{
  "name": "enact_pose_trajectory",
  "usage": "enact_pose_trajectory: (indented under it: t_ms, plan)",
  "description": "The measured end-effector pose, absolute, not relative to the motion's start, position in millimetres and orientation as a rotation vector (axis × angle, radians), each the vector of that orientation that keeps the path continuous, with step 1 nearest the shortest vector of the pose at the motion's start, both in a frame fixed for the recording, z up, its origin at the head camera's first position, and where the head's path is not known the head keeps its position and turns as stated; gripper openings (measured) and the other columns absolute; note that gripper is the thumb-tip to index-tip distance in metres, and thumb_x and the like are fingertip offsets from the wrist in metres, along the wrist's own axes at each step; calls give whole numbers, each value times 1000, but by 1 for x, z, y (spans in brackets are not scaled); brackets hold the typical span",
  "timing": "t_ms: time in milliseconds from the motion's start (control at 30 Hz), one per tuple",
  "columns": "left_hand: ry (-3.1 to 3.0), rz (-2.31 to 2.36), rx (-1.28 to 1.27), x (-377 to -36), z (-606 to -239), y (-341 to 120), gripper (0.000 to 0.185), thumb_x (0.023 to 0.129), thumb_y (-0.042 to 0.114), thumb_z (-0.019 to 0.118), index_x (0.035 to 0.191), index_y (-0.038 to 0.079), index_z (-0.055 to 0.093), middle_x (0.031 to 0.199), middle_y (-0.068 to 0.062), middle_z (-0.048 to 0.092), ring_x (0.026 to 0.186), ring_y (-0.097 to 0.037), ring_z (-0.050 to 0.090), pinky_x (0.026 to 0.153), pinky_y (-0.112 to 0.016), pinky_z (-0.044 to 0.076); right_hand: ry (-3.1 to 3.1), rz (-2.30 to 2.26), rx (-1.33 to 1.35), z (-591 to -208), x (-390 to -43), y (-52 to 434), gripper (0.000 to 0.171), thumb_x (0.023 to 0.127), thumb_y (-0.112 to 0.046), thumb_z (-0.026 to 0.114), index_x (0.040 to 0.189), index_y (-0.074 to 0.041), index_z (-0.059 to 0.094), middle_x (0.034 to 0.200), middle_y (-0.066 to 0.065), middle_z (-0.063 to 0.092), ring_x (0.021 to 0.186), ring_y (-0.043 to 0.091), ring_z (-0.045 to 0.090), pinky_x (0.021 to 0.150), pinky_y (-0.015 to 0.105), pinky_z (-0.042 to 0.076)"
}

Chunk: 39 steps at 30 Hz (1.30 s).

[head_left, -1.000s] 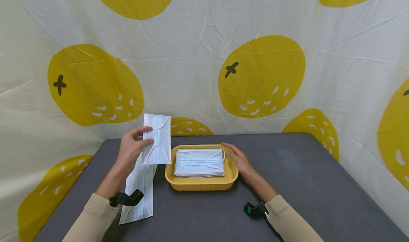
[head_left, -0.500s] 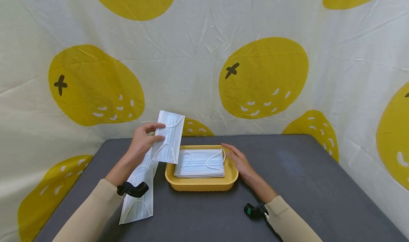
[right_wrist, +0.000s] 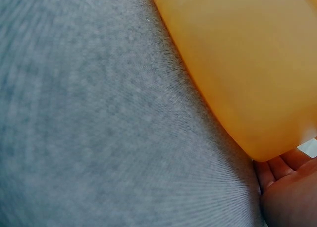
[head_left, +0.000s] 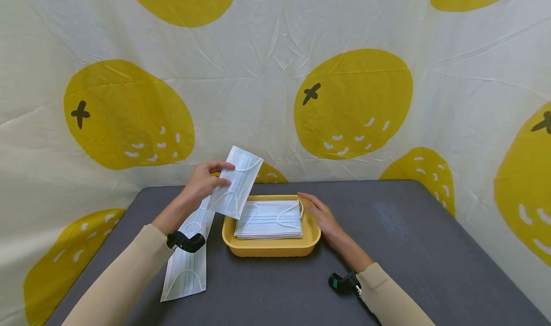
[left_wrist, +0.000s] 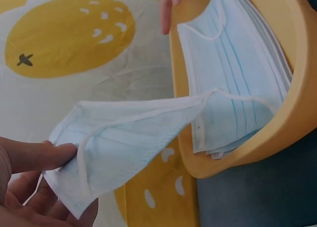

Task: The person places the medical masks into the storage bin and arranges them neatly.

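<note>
My left hand [head_left: 205,181] pinches a pale blue face mask [head_left: 236,181] by its edge and holds it tilted in the air above the left rim of a yellow tray [head_left: 271,248]. In the left wrist view the mask [left_wrist: 129,143] hangs between thumb and fingers, beside the tray [left_wrist: 247,153]. A stack of masks [head_left: 269,219] lies flat in the tray. My right hand [head_left: 324,217] rests with straight fingers against the tray's right side; the right wrist view shows the tray wall [right_wrist: 247,59] and part of the palm [right_wrist: 290,197].
More masks [head_left: 188,256] lie in a row on the dark grey table [head_left: 409,249], left of the tray under my left forearm. A cream cloth with yellow fruit prints [head_left: 353,101] hangs close behind the table and along both sides.
My left hand has carried the held mask up and to the right, from beside the tray to over its left rim, tilting it. The right hand has stayed on the tray.
</note>
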State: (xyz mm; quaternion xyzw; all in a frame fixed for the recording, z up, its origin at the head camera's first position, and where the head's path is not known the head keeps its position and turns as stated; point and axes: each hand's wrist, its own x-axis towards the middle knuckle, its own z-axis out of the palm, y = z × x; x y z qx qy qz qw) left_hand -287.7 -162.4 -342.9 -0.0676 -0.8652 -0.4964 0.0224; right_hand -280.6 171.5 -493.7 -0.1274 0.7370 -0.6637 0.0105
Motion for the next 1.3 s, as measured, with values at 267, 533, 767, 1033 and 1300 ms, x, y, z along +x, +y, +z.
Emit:
enact_pose_trajectory:
  t_ms: [267, 533, 767, 1033, 1300]
  plan:
    - [-2774, -1474, -359, -299, -337, -158, 39, 90, 0, 71, 128, 10, 71, 147, -12, 60, 126, -32, 54, 98, -44, 48, 2313, -2070, -375, -492, -281, 171, 44, 111, -14, 39, 154, -12, 49, 164, 14, 39, 152, 34, 37, 124, 54, 31]
    - [-2867, -1377, -501, -307, -335, -153, 38, 88, -1, 72, 125, 9, 73, 140, -15, 62, 118, -34, 58, 95, -37, 54, 2306, -2077, -387, -492, -280, 170, 44, 111, -15, 40, 154, -11, 48, 164, 15, 40, 151, 35, 37, 123, 54, 32]
    - [-2937, -1257, -621, -309, -331, -145, 38, 87, 0, 70, 122, 13, 76, 141, -12, 62, 123, -33, 56, 101, -45, 54, 2300, -2085, -380, -490, -279, 171, 44, 111, -15, 40, 154, -12, 49, 163, 14, 40, 150, 34, 39, 123, 53, 33]
    - [-3004, -1152, -916, -314, -327, -133, 45, 83, -9, 63, 117, 14, 79, 134, -8, 69, 121, -29, 60, 95, -37, 53, 2290, -2091, -388, -490, -278, 172, 44, 111, -13, 40, 154, -10, 49, 163, 14, 42, 149, 33, 41, 122, 52, 35]
    - [-3059, -1096, -1192, -320, -330, -118, 49, 77, -15, 57, 114, 9, 79, 123, -7, 74, 111, -25, 61, 94, -33, 49, 2290, -2085, -394, -491, -278, 171, 44, 111, -13, 39, 154, -9, 49, 163, 15, 41, 151, 35, 38, 124, 54, 32]
